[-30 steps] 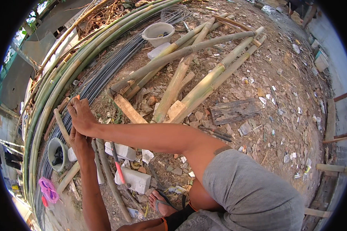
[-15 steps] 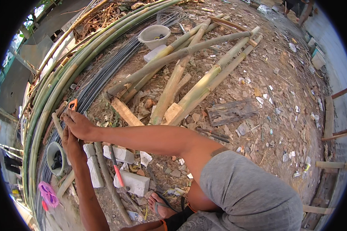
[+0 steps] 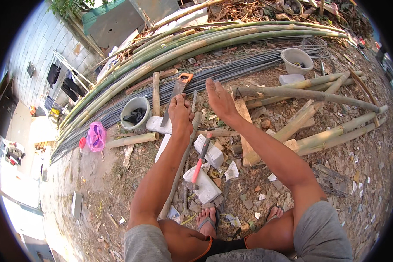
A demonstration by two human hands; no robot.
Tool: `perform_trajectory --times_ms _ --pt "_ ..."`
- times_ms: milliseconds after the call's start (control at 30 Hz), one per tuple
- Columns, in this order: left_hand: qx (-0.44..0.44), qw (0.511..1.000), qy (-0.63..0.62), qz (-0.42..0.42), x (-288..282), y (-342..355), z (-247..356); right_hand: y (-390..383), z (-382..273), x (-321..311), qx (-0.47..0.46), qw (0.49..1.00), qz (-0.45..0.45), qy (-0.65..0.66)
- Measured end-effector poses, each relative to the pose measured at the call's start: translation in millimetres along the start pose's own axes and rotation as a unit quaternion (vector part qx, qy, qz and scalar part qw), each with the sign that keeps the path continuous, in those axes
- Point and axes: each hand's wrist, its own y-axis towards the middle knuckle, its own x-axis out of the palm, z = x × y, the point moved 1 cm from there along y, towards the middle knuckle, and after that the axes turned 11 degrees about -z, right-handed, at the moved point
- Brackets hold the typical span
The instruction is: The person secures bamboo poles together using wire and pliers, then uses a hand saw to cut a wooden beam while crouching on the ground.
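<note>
My left hand (image 3: 180,109) is closed, fingers curled, in front of a handsaw (image 3: 184,79) with an orange handle; what it grips, if anything, I cannot make out. My right hand (image 3: 219,99) is raised to its right, fingers loosely extended, apparently empty. Below them a hammer (image 3: 201,158) with a red-and-black handle rests on a pale block (image 3: 209,190). The saw's blade reaches down toward another pale block (image 3: 157,126), behind my left hand. A long pole (image 3: 174,192) runs beside the blocks, and a short bamboo piece (image 3: 156,94) lies left of the saw.
Long bamboo poles (image 3: 196,43) and steel rods (image 3: 249,62) curve behind. Jointed bamboo poles (image 3: 345,101) lie right. Two buckets (image 3: 135,124) (image 3: 297,68) and a pink bag (image 3: 96,135) stand around. A block wall (image 3: 35,52) and drying clothes (image 3: 70,89) are at the left.
The view has swung leftward and straightened. My hands, together at the left earlier, are now apart ahead of me, the right one lifted away from the left.
</note>
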Motion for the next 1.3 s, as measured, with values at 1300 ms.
perform_trajectory --times_ms 1300 --pt "0.109 0.987 0.112 -0.040 -12.1 10.5 39.2 -34.5 7.4 18.4 -0.108 0.980 -0.145 -0.086"
